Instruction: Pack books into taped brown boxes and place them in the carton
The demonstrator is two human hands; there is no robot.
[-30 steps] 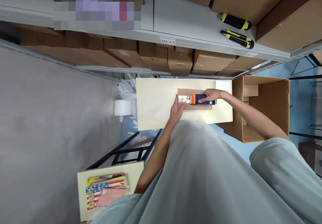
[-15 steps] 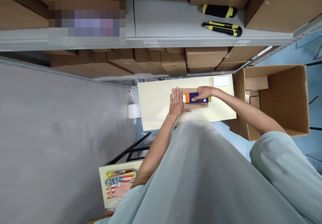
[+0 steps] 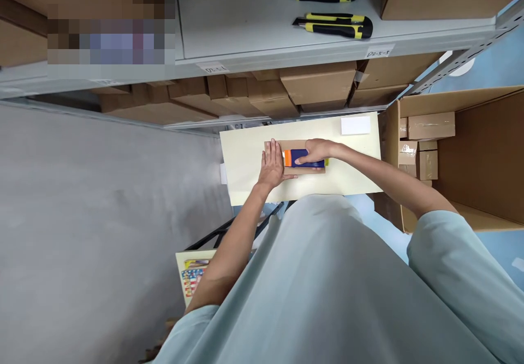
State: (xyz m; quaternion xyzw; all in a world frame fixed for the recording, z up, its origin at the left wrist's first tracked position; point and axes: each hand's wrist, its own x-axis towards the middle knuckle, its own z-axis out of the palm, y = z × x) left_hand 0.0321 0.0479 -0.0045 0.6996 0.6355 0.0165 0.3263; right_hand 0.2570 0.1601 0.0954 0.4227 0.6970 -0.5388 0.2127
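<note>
A small flat cardboard box (image 3: 305, 171) lies on the cream tabletop (image 3: 245, 184). My left hand (image 3: 271, 166) rests flat on the box's left end, fingers stretched out and the thumb apart. My right hand (image 3: 317, 150) is wrapped round a dark-blue hand tool with an orange end (image 3: 298, 157), which lies along the top of the box. Its orange end points at my left hand, and a yellow-green bit shows at the other end. The tool's exact kind I cannot make out. A white flat block (image 3: 355, 125) lies near the table's back right corner.
Beyond the table stands a grey shelf (image 3: 233, 31) with several cardboard boxes and two black-and-yellow utility knives (image 3: 335, 25). At the right is a large open carton (image 3: 483, 156) holding several small boxes. Colourful printed items (image 3: 192, 281) lie on a lower surface at the left.
The whole view has shifted, so the table and both hands appear slightly further left. The tool's orange end is a little closer to my left hand. Both hands keep their places on box and tool.
</note>
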